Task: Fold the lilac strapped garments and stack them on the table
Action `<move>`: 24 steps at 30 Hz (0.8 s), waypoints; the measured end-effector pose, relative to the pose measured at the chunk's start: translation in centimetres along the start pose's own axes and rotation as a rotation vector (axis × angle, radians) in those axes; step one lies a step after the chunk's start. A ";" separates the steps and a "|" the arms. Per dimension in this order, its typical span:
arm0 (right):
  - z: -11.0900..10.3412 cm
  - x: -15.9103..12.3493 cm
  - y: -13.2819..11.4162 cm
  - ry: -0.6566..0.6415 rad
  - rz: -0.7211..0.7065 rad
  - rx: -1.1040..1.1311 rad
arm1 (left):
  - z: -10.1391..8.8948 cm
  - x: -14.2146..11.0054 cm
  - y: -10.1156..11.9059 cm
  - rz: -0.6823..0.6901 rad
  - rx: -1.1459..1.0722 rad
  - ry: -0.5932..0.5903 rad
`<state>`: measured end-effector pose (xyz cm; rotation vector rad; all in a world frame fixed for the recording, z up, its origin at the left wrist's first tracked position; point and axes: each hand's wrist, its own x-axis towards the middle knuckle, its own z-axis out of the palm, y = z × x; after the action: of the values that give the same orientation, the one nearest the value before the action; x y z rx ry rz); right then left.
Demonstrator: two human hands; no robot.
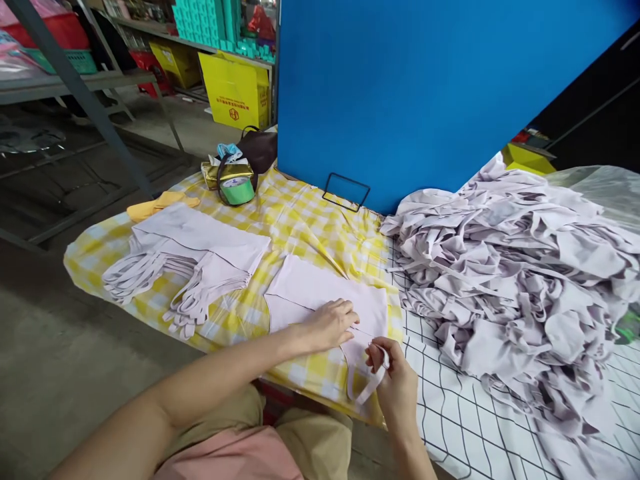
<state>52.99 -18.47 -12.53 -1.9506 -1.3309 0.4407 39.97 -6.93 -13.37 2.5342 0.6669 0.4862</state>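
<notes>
A pale lilac garment with thin straps lies spread out on the yellow checked cloth in front of me. My left hand rests on its lower middle, fingers slightly bent over the fabric and holding nothing. At the garment's lower right corner, my right hand pinches a narrow lilac strap, which loops down below the fingers. To the left lies a neat stack of like garments, their straps hanging toward me.
A large heap of crumpled lilac garments covers the right side on a white grid-patterned cloth. Behind stands a blue panel. Green tape, a dark bag and an orange cloth lie at the back left.
</notes>
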 end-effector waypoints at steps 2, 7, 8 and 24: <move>0.1 0.5 -0.4 -0.020 0.105 0.136 | 0.5 0.8 -0.8 0.079 0.136 -0.040; 0.2 1.5 -0.6 -0.051 0.237 0.246 | 1.2 1.9 -1.2 0.178 0.327 -0.082; 0.2 1.6 -0.5 -0.051 0.250 0.243 | 1.2 2.0 -1.2 0.187 0.337 -0.079; 1.2 5.4 0.5 -0.062 -0.131 -0.240 | 1.6 3.4 -3.0 0.046 -0.014 -0.084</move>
<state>54.79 -13.25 -13.13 -2.0397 -1.6035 0.2898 42.39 -3.33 -15.54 2.5465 0.5737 0.3957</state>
